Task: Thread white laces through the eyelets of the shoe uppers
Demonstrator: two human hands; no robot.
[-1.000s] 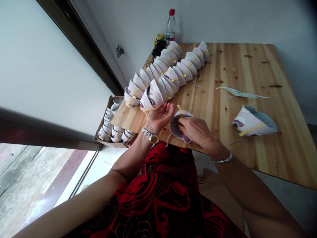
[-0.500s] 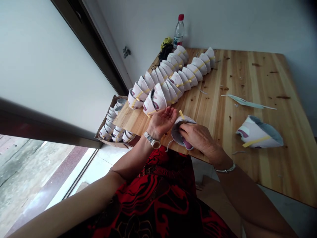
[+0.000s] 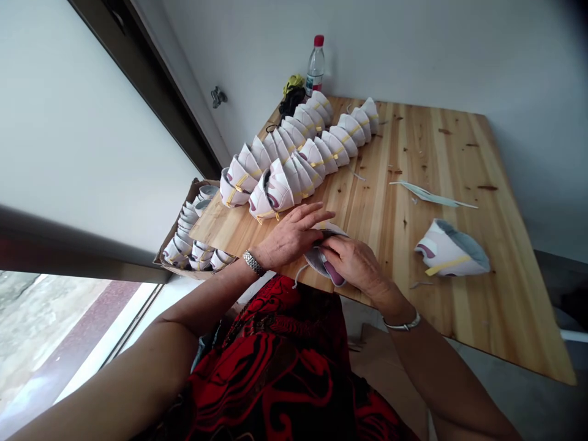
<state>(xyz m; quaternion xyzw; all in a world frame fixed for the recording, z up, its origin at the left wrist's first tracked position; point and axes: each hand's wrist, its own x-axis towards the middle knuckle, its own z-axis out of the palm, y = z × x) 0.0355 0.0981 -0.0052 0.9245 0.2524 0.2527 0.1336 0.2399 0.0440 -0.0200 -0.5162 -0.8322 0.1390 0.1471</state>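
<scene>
At the table's near edge, my right hand (image 3: 353, 264) grips a pale shoe upper (image 3: 316, 262) with a purple patch, its fingers closed over the opening. A thin cord trails from the upper's left side. My left hand (image 3: 291, 236) lies palm down across the upper's left rim, fingers stretched out and thumb side hidden. Just beyond it, two long rows of nested shoe uppers (image 3: 280, 184) with yellow tapes run back over the table. A single shoe upper (image 3: 452, 250) lies on its side to the right.
A pale strip (image 3: 432, 195) and bits of thread lie on the wooden table (image 3: 459, 159). At the back stand a red-capped bottle (image 3: 315, 64) and a black and yellow bundle (image 3: 292, 98). A cardboard box (image 3: 162, 257) of more uppers sits low at the left.
My left hand has turned from palm up to palm down and moved over onto the upper. My right hand still holds the upper. The whole view has shifted slightly.
</scene>
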